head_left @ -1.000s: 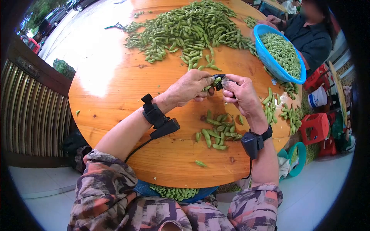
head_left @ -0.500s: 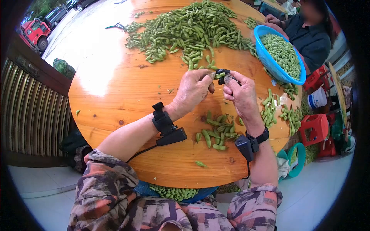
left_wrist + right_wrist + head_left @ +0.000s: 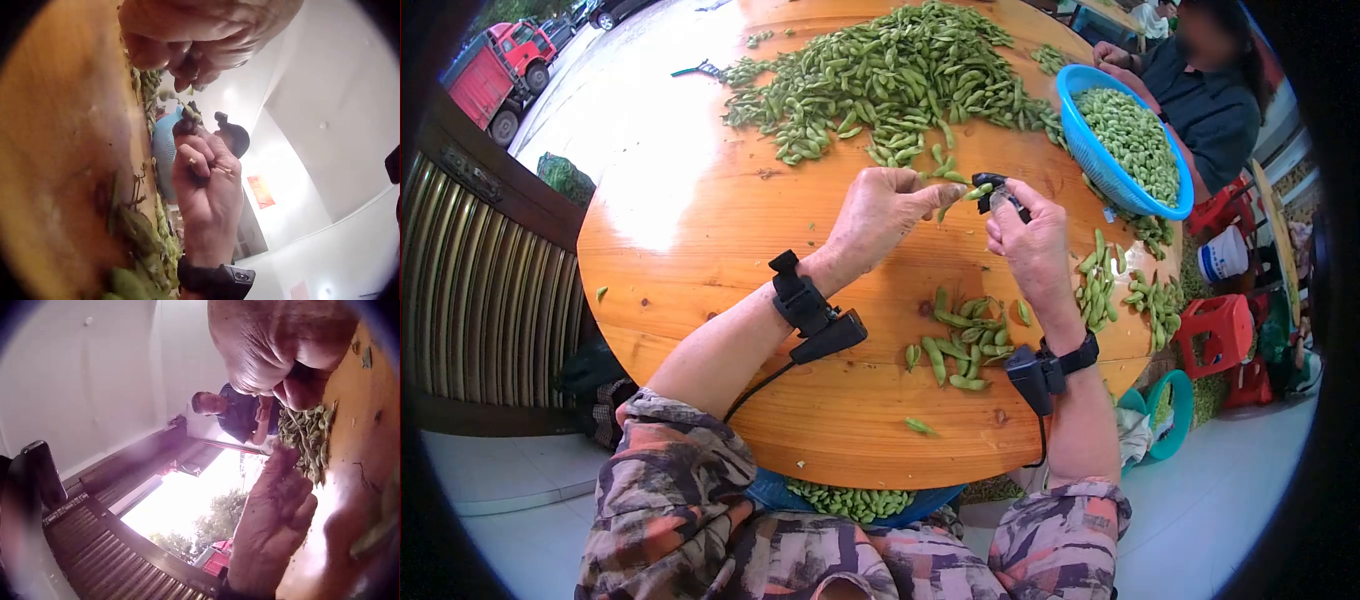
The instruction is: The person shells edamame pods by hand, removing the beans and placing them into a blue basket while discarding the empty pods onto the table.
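In the head view, my left hand (image 3: 880, 220) pinches a green soybean pod (image 3: 978, 191) between thumb and fingers, and another pod pokes out below the fingertips. Beside it, my right hand (image 3: 1032, 235) grips a small black tool (image 3: 990, 181) whose exact kind I cannot tell. The pod's far end meets this tool. In the left wrist view, the right hand (image 3: 209, 187) has curled fingers, with the black tool (image 3: 186, 127) and a bit of green at its tip. The right wrist view has my left hand (image 3: 269, 519) blurred, palm side showing.
A big heap of pods (image 3: 900, 80) covers the table's far side. A blue basket (image 3: 1077, 125) of pods stands at right, near a seated person (image 3: 1215, 100). Smaller piles (image 3: 970, 340) lie in front of me. A blue basin (image 3: 770, 492) with pods sits below the table edge.
My hands were close together and have drawn slightly apart, the left one back to the left, the right one slightly up and right. A red truck has come into view outside.
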Available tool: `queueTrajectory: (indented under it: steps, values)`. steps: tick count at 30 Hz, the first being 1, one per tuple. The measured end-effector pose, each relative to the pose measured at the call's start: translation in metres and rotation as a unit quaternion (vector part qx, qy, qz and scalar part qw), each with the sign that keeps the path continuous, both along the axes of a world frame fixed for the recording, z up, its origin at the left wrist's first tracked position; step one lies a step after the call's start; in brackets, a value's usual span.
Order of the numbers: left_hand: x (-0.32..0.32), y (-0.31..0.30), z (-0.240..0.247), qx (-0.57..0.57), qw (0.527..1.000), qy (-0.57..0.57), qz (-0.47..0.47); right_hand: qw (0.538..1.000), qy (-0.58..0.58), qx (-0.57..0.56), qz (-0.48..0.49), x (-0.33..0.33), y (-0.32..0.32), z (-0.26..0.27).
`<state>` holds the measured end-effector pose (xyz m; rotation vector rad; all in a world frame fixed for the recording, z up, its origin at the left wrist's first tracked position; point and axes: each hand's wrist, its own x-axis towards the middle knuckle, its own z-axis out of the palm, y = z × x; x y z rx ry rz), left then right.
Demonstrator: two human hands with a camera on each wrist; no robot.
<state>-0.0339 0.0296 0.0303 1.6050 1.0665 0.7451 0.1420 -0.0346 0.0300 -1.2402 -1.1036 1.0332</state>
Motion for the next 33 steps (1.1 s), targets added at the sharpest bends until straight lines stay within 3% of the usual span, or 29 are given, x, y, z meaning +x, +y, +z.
queueTrajectory:
  steps: [1,2,4,5,7,12,14,15,17,20,24,27,29,30,32,33]
  values:
    - [-0.002,0.002,0.001,-0.017,1.000,0.005,0.006,0.997,-0.073,-0.011,-0.010,-0.002,0.000,-0.001]
    - [-0.003,0.003,0.001,-0.034,0.999,0.011,0.012,0.997,-0.073,-0.011,-0.010,-0.004,0.000,-0.004]
    - [0.000,0.002,-0.004,-0.075,0.996,-0.047,-0.006,0.959,-0.257,0.103,-0.059,-0.008,0.001,-0.010]
    - [0.003,0.001,-0.006,-0.115,0.988,-0.104,-0.024,0.959,-0.256,0.102,-0.058,-0.011,0.001,-0.010]
    - [0.008,-0.004,-0.004,-0.103,0.990,-0.083,-0.041,0.933,-0.321,0.155,-0.053,-0.018,-0.001,-0.009]
    - [0.009,-0.002,-0.011,-0.053,0.994,-0.049,-0.078,0.925,-0.334,0.177,-0.043,-0.021,-0.003,-0.010]
    - [0.009,-0.004,-0.011,-0.009,0.997,-0.007,-0.082,0.977,-0.205,0.064,-0.009,-0.019,-0.004,-0.009]
    - [0.008,-0.003,-0.012,-0.009,0.997,-0.007,-0.082,0.977,-0.204,0.064,-0.008,-0.019,-0.005,-0.007]
    - [0.007,-0.002,-0.015,0.030,0.993,-0.020,-0.108,0.997,-0.063,-0.014,0.033,-0.019,-0.006,-0.002]
    - [0.005,-0.002,-0.015,0.035,0.991,0.000,-0.126,0.999,-0.008,-0.031,0.039,-0.015,-0.003,-0.003]
    - [0.005,-0.003,-0.014,0.036,0.992,0.011,-0.119,0.998,-0.025,-0.034,0.051,-0.013,-0.002,-0.004]
    - [0.006,-0.006,-0.015,-0.045,0.994,-0.046,-0.088,0.998,-0.053,-0.004,0.046,-0.015,-0.002,-0.004]
    - [0.005,-0.008,-0.012,-0.216,0.953,-0.201,-0.067,0.995,-0.090,-0.010,0.043,-0.014,-0.002,-0.002]
    - [0.006,-0.008,-0.010,-0.216,0.953,-0.201,-0.067,0.995,-0.090,-0.010,0.043,-0.014,-0.002,-0.001]
    - [0.005,-0.007,-0.006,-0.241,0.939,-0.235,-0.075,0.968,-0.239,0.071,-0.016,-0.013,-0.003,0.001]
    - [0.005,-0.007,-0.006,-0.240,0.939,-0.236,-0.074,0.968,-0.240,0.073,-0.014,-0.012,-0.002,0.001]
